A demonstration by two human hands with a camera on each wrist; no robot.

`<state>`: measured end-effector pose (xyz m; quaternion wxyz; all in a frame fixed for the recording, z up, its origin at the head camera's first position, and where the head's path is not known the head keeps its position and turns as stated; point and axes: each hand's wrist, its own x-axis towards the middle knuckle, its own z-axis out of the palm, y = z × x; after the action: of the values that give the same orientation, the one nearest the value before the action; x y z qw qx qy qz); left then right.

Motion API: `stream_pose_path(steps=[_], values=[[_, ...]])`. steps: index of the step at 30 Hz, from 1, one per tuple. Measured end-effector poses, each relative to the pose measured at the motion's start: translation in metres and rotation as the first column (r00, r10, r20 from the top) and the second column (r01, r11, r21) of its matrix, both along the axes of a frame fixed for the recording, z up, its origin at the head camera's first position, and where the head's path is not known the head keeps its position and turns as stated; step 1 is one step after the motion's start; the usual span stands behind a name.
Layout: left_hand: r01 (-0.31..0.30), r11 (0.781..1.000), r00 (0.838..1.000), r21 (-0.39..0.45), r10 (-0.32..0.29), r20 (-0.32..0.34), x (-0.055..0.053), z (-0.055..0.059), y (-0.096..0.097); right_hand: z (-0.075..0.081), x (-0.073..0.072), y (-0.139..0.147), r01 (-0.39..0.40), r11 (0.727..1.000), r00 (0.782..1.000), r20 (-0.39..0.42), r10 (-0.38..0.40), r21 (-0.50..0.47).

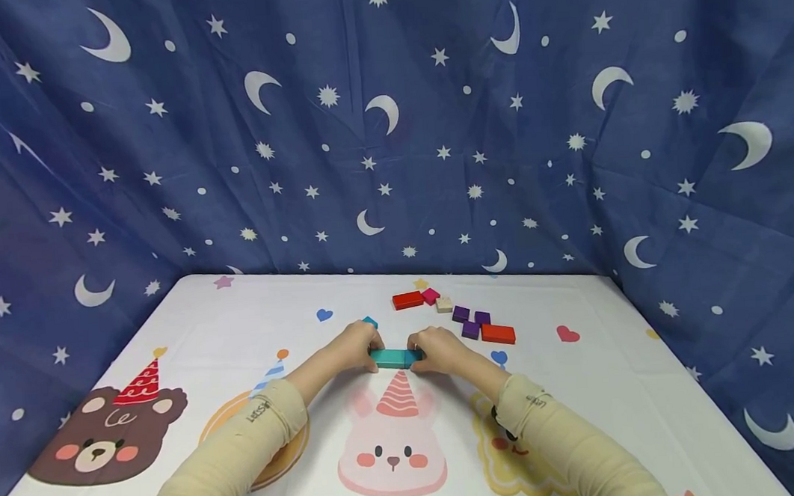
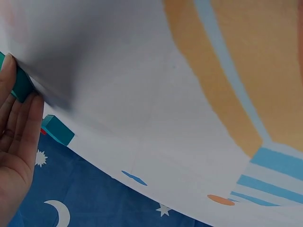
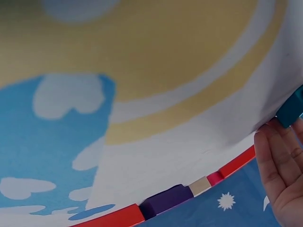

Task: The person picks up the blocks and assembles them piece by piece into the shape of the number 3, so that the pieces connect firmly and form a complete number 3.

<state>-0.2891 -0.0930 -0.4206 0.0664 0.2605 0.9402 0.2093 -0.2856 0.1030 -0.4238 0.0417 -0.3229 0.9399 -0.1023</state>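
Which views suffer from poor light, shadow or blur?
Head: bright, tablecloth prints readable. Left wrist: dimmer, broad soft shadow beside the left hand. Right wrist: also dim, shadow by the right hand, yellow print soft toward the top edge.

Even, diffuse light brightens the white, cartoon-printed table (image 1: 613, 386) in the head view; the dark blue star-and-moon fabric curtain (image 1: 333, 49) shows gentle fold shading. Both wrist views are dimmer and greyer, the table edge bowed by distortion. A soft shadow spreads beside the left hand (image 2: 19, 146). The large yellow printed shape (image 3: 165, 61) looks slightly blurred.
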Motion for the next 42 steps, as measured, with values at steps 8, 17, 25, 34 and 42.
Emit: stream_pose_path(steps=[8, 17, 25, 34, 42], values=[[0.001, 1.000, 1.000, 0.004, -0.001, 0.001, 0.002, 0.001, 0.000, -0.001, 0.002, -0.001, 0.019, 1.000, 1.000, -0.002, -0.019, 0.006], [-0.001, 1.000, 1.000, 0.015, 0.001, 0.012, 0.002, -0.001, 0.000, -0.003, 0.001, -0.001, 0.016, 1.000, 1.000, 0.002, -0.016, -0.003], [0.002, 1.000, 1.000, 0.030, -0.002, 0.008, 0.001, -0.001, -0.002, 0.000, -0.002, 0.007, 0.030, 0.996, 0.994, 0.108, -0.021, -0.088], [-0.012, 0.999, 1.000, 0.046, 0.011, 0.017, 0.000, -0.001, -0.005, 0.000, -0.002, 0.013, 0.051, 0.983, 0.984, 0.178, -0.018, -0.179], [-0.042, 0.997, 0.999, 0.069, 0.040, 0.034, 0.002, -0.007, -0.006, -0.002, 0.002, 0.017, 0.074, 0.973, 0.986, 0.164, -0.038, -0.218]])
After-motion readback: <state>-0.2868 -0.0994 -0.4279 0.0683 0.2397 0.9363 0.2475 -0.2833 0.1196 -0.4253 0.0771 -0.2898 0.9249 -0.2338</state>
